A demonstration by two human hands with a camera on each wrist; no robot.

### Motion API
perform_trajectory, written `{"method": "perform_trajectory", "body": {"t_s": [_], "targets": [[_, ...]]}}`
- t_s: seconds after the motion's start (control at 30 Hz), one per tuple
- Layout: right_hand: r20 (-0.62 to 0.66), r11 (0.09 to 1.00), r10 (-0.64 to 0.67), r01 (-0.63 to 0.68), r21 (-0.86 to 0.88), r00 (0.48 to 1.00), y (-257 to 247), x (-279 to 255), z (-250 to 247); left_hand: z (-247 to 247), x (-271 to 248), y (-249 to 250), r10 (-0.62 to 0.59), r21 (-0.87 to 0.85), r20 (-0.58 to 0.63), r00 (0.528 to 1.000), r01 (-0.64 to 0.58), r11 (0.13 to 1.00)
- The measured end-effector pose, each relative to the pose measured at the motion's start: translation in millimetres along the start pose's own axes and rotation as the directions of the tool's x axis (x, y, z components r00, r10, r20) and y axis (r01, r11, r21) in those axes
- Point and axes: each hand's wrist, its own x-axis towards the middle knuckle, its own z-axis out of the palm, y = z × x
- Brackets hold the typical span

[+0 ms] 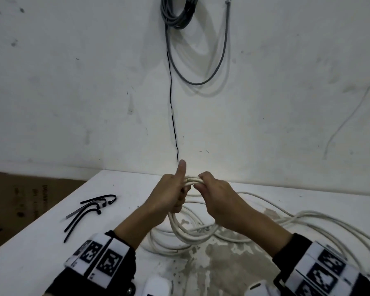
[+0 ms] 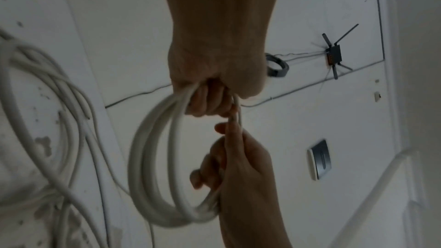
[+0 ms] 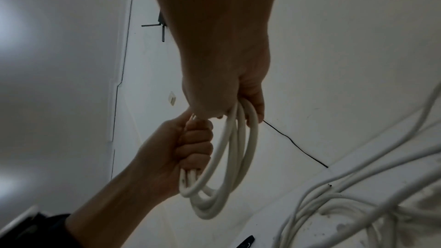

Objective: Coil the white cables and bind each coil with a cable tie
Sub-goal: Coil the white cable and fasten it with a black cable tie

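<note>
A coil of white cable hangs above the white table, held at its top by both hands. My left hand grips the bundled strands in a fist, thumb pointing up. My right hand curls its fingers over the same strands just to the right. In the left wrist view the left hand clasps the coil while the right hand holds it lower. In the right wrist view the right hand holds the coil beside the left fist. Several black cable ties lie to the left.
More loose white cable sprawls over the table's right half, whose surface is worn and stained near the front. A grey cable coil and a thin black wire hang on the wall behind. A cardboard box sits left of the table.
</note>
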Motion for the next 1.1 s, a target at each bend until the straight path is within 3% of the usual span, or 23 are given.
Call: {"method": "perform_trajectory", "body": {"t_s": [0.1, 0.17, 0.23, 0.33, 0.47, 0.6, 0.7, 0.77, 0.8, 0.87, 1.0, 1.1], "targets": [[0.013, 0.997, 0.030, -0.031, 0.074, 0.999, -2.3, 7.2, 4.5, -25.6, -7.4, -5.1, 0.011, -0.126, 0.228, 0.974, 0.019, 0.992], [0.048, 0.994, 0.053, -0.057, 0.092, 0.997, -3.0, 14.4, 11.2, -38.2, -11.6, -13.1, 0.045, -0.038, 0.208, 0.977, -0.038, 0.999], [0.091, 0.991, 0.062, -0.072, 0.114, 0.994, -4.9, 22.8, 23.7, -46.0, -13.9, -24.2, 0.136, 0.257, 0.106, 0.985, -0.159, 0.953], [0.208, 0.990, 0.081, -0.103, 0.095, 0.975, -14.7, 31.4, 48.2, -59.2, -19.0, -43.2, 0.294, 0.703, 0.067, 0.953, -0.254, 0.664], [0.412, 0.999, 0.050, -0.041, -0.032, 0.910, -35.8, 38.2, 76.8, -88.8, -24.6, -70.6, 0.231, 0.865, 0.096, 0.968, -0.196, 0.462], [0.508, 0.961, 0.046, -0.177, 0.213, 0.860, -47.2, 62.7, 101.9, -125.8, -25.1, -85.9, 0.253, 0.838, 0.062, 0.965, -0.188, 0.513], [0.617, 0.889, 0.038, -0.309, 0.338, 0.786, -43.5, 100.0, 120.2, -153.7, -19.8, -96.3, 0.252, 0.811, 0.040, 0.967, -0.178, 0.557], [0.599, 0.856, 0.087, -0.367, 0.364, 0.796, -34.3, 131.6, 139.8, -171.7, -14.5, -103.4, 0.236, 0.790, 0.003, 0.972, -0.147, 0.595], [0.573, 0.887, 0.105, -0.338, 0.316, 0.813, -28.6, 147.0, 151.0, -179.6, -11.6, -106.0, 0.218, 0.777, -0.015, 0.976, -0.125, 0.616], [0.554, 0.983, 0.063, -0.147, 0.109, 0.830, -15.5, 175.4, 177.3, -193.4, -4.6, -110.2, 0.157, 0.758, -0.023, 0.987, -0.085, 0.647], [0.670, 0.990, -0.016, 0.107, -0.095, 0.743, 1.8, 213.3, 219.4, -212.7, 11.9, -112.9, 0.082, 0.752, -0.003, 0.997, -0.052, 0.657], [0.707, 0.971, -0.025, 0.186, -0.152, 0.707, 5.6, 227.8, 238.4, -221.1, 22.0, -113.7, 0.060, 0.741, -0.018, 0.998, -0.027, 0.671]]}}
